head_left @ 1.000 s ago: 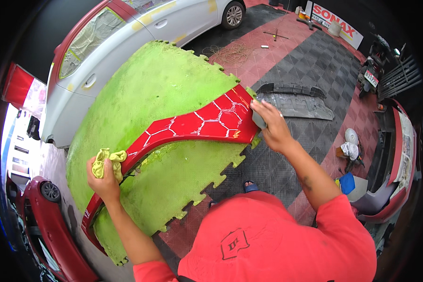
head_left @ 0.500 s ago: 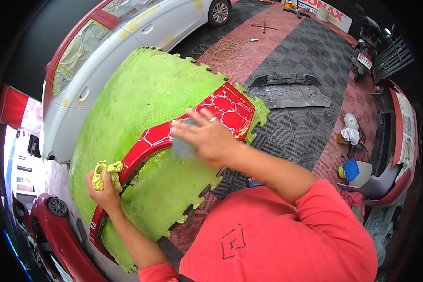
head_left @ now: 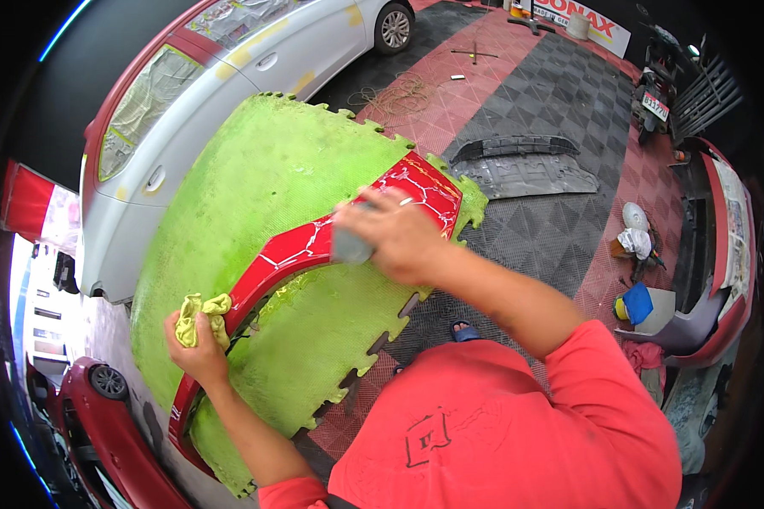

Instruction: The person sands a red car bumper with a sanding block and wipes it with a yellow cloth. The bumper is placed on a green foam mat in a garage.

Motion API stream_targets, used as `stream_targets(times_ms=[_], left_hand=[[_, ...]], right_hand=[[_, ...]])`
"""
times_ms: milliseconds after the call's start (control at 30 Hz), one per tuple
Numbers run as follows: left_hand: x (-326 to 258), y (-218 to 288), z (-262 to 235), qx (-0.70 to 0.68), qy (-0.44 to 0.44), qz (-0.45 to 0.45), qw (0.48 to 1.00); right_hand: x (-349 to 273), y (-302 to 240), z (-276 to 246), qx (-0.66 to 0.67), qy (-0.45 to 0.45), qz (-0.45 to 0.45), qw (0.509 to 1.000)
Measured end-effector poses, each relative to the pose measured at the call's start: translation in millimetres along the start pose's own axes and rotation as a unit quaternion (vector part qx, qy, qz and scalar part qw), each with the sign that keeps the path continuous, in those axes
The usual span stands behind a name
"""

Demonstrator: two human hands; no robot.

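A curved red car fender (head_left: 272, 261) with a web of white lines over its upper part lies across a green foam mat (head_left: 221, 187). My right hand (head_left: 403, 242), blurred by motion, presses a grey sheet (head_left: 350, 247), like sandpaper, on the fender's upper middle. Part of the sheet overhangs the inner edge of the arch. Lower down, my left hand (head_left: 202, 355) is closed round a crumpled yellow-green cloth (head_left: 200, 316) at the fender's outer edge. The fender under both hands is hidden.
A white and red car (head_left: 221, 93) with masked windows stands at the upper left. Beyond the mat lies a dark grey bumper part (head_left: 526, 165). Another bumper (head_left: 721, 254) stands at right, near a blue cloth (head_left: 637, 303). A dark red car (head_left: 115, 433) is at lower left.
My right hand with the grey sheet has slid a little to the right along the fender. My left hand still holds the cloth; the whole view has shifted slightly.
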State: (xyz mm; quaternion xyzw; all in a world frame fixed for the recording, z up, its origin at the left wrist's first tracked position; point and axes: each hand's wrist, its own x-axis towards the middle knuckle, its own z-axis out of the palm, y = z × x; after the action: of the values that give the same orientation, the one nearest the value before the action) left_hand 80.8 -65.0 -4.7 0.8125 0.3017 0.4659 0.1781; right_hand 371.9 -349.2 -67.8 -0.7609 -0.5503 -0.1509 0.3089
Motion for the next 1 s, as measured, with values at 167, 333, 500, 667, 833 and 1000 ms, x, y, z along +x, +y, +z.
stream_targets(times_ms=[167, 333, 500, 667, 833, 1000], left_hand=[[1, 4, 3, -0.001, 0.009, 0.017, 1.000], [-5, 4, -3, 0.002, 0.000, -0.001, 1.000], [-3, 8, -1, 0.009, 0.009, 0.009, 1.000], [3, 0, -2, -0.016, -0.003, -0.031, 0.999], [1, -7, -4, -0.026, -0.005, -0.007, 1.000], [5, 1, 6, -0.024, -0.014, 0.000, 1.000]], right_hand=[[-13, 118, -33, -0.037, -0.048, 0.216, 0.974], [-24, 124, -48, 0.059, -0.007, 0.144, 0.988], [-53, 46, -15, -0.049, 0.026, 0.137, 0.989], [-10, -46, 19, -0.011, 0.023, 0.007, 1.000], [-69, 11, -27, -0.044, -0.018, 0.082, 0.996], [-105, 8, -22, -0.078, 0.017, 0.068, 0.995]])
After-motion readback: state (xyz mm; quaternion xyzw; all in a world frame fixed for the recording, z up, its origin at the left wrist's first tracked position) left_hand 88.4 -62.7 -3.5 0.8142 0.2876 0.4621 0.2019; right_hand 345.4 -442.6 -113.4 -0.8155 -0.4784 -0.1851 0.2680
